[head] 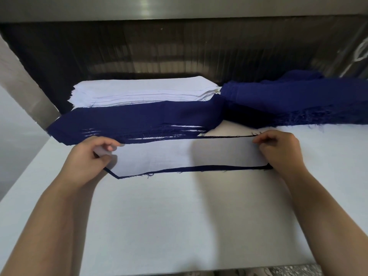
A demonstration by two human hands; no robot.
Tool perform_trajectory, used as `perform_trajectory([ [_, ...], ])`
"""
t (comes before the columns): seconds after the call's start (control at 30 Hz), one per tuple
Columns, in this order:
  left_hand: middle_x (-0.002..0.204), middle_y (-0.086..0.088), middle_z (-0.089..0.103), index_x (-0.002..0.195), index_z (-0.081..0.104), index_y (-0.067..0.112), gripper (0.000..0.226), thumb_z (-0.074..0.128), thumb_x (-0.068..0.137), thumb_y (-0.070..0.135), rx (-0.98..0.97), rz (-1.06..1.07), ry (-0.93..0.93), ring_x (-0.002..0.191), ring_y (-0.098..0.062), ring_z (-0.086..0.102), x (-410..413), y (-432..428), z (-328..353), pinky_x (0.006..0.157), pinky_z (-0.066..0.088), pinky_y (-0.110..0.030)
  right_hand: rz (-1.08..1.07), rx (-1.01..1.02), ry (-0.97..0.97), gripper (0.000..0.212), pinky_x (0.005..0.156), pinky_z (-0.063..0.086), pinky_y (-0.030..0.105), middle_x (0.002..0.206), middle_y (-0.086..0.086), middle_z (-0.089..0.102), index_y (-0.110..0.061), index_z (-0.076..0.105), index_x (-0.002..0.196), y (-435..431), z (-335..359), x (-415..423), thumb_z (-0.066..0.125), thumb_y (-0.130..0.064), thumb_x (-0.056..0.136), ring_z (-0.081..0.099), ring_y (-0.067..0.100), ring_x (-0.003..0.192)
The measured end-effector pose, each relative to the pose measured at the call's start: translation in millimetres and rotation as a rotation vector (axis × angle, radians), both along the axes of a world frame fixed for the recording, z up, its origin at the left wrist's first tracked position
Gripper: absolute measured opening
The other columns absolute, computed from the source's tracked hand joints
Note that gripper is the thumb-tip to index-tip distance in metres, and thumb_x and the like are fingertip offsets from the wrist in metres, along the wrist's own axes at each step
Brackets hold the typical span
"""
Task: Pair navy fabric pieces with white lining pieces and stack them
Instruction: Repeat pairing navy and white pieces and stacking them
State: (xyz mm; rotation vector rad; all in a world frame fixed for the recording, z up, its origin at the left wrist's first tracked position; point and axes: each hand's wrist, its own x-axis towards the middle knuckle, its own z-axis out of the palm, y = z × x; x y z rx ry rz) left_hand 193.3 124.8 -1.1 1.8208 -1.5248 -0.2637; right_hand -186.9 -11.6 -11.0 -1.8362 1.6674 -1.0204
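In the middle of the frame a white lining piece (189, 154) lies flat on a navy piece (209, 167) of the same long shape. Only a thin dark rim of the navy shows, along the near edge and the far right edge. The left hand (93, 154) pinches the left end of the lining between its thumb and curled fingers. The right hand (278, 150) has its fingers curled over the right end and nips the far corner. Whether either hand also grips the navy layer underneath cannot be told.

The pair rests on a white worktop (179, 216) that fills the lower half of the frame.

Just behind the hands, left of centre, sits a low paired stack (129, 120). It has navy on top, and white layers peek out along its frayed near edge. That edge touches the far side of the held pair, so the two crowd each other there.

Further back, in the upper centre, is a tall stack of white lining (139, 88). At the right a loose heap of navy fabric (298, 100) spreads to the frame's edge, and one corner droops onto the paired stack.

A dark ribbed backdrop (159, 52) closes off the rear under a metal panel (139, 6). A metal post (20, 80) slants down the left, and clear plastic sheeting (354, 52) hangs in the upper right.
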Motion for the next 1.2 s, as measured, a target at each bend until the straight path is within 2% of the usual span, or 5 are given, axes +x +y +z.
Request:
perform_trajectory([
  [0.77, 0.093, 0.003, 0.062, 0.085, 0.063, 0.039, 0.058, 0.058, 0.077, -0.018, 0.009, 0.006, -0.003, 0.085, -0.004, 0.053, -0.5, -0.1, -0.4, 0.073, 0.036, -0.004, 0.008, -0.004, 0.044, 0.035, 0.052, 0.034, 0.001, 0.072, -0.015, 0.056, -0.022, 0.065, 0.076, 1.7, 0.4, 0.8, 0.049, 0.009, 0.078, 0.049, 0.001, 0.065],
  [0.93, 0.104, 0.000, 0.062, 0.088, 0.063, 0.037, 0.060, 0.060, 0.070, -0.021, -0.007, 0.057, -0.133, 0.110, -0.024, 0.049, 1.7, -1.4, 0.5, 0.103, 0.035, -0.030, -0.011, -0.008, 0.140, 0.042, 0.083, 0.036, 0.029, 0.101, -0.003, 0.056, -0.026, 0.065, 0.080, -0.1, -0.5, -1.6, 0.048, 0.012, 0.072, 0.045, 0.028, 0.104],
  [1.07, 0.111, -0.001, 0.064, 0.093, 0.064, 0.031, 0.056, 0.063, 0.068, -0.020, 0.001, 0.098, -0.225, 0.119, -0.034, 0.046, 5.0, -1.9, -1.1, 0.102, 0.013, -0.010, -0.089, -0.051, 0.291, 0.051, 0.082, 0.013, 0.022, 0.124, -0.002, 0.044, -0.033, 0.064, 0.087, 1.4, -0.3, 0.7, 0.049, 0.012, 0.067, 0.025, 0.023, 0.117],
  [1.17, 0.106, -0.003, 0.065, 0.094, 0.067, 0.026, 0.057, 0.058, 0.067, -0.025, -0.008, 0.027, -0.177, 0.110, -0.025, 0.053, 3.5, -2.0, 0.3, 0.106, 0.033, -0.034, -0.046, -0.088, 0.351, 0.053, 0.085, 0.014, 0.026, 0.127, -0.001, 0.042, -0.029, 0.067, 0.095, 4.8, 0.7, 1.6, 0.051, 0.012, 0.065, 0.024, 0.023, 0.117],
  [1.2, 0.104, -0.002, 0.066, 0.091, 0.066, 0.025, 0.057, 0.055, 0.068, -0.025, -0.008, 0.018, -0.136, 0.103, -0.018, 0.054, 1.9, -1.6, 0.6, 0.101, 0.038, -0.028, -0.010, -0.081, 0.370, 0.050, 0.086, 0.015, 0.026, 0.126, 0.000, 0.044, -0.026, 0.067, 0.096, 5.5, 0.8, 1.8, 0.052, 0.012, 0.067, 0.026, 0.024, 0.117],
])
